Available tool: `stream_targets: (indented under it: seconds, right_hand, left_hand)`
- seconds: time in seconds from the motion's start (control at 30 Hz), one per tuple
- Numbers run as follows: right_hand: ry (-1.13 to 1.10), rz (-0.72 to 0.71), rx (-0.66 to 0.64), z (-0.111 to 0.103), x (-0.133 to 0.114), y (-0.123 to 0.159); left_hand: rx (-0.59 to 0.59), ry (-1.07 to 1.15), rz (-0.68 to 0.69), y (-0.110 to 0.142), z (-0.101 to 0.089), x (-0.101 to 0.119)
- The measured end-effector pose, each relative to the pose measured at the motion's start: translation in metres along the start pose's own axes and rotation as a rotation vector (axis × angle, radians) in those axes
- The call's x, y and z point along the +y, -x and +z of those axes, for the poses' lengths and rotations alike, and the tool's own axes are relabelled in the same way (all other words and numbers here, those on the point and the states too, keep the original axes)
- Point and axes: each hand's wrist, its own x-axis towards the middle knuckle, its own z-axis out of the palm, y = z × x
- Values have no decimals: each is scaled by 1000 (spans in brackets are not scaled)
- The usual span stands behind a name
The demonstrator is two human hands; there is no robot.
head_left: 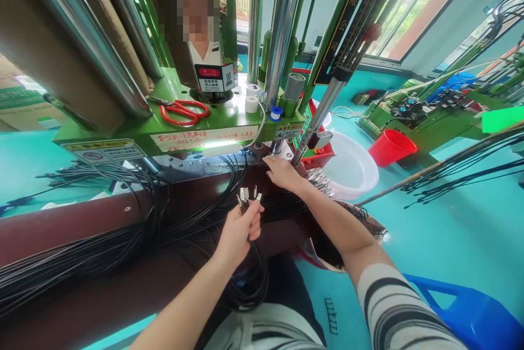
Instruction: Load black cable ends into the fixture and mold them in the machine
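My left hand (241, 227) is closed around a bundle of black cables (257, 271). Their silver metal connectors (244, 194), which look like USB plugs, stick up out of the fist, and the cables loop down toward my lap. My right hand (283, 173) reaches forward to the right end of the machine's metal mould plate (196, 167). Its fingers are stretched out with the thumb a little apart, and I see nothing held in them. Several black cables (235, 172) run out of the mould over the brown table edge (180, 189).
Red-handled scissors (184, 113) and white tape rolls (251, 103) lie on the green machine (143, 134). Steel columns (282, 39) rise from it. More black cables (82, 251) stretch left. A white tub (352, 167), red bucket (392, 148) and blue container (478, 312) stand right. Another person is behind the machine.
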Motion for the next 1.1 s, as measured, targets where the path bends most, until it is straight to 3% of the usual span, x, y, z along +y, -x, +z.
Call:
stream_targets:
  seconds: [0.1,0.23,0.33,0.43,0.5,0.57,0.67,0.83,1.1]
  right_hand:
    - [271,38,-105,8,-1,-10]
    - [253,0,-240,-7,-14,-1]
    - [28,60,-342,-26,-16,26]
    - [-496,322,-416,-32,-12,66]
    - [-855,462,-370,-26,-12,93]
    - [-1146,513,-249,-14,-15,115]
    - [-1387,537,-46,7,-22,132]
    - [-1474,501,141,25,-26,135]
    - [-1370,488,179,28,-26,138]
  left_hand:
    - [20,-40,15,4,-7,-2]
    - [59,-79,24,7,-10,-6]
    - [59,-106,25,8,-10,-6]
    - [36,-138,2,8,-8,-5]
    - [10,-177,-27,7,-4,-6]
    - [-34,-238,-63,4,2,-9]
    - [-116,-350,-133,-2,12,-16]
    - [-154,-435,-184,-8,19,-25]
    - [-142,-433,-200,-7,23,-23]
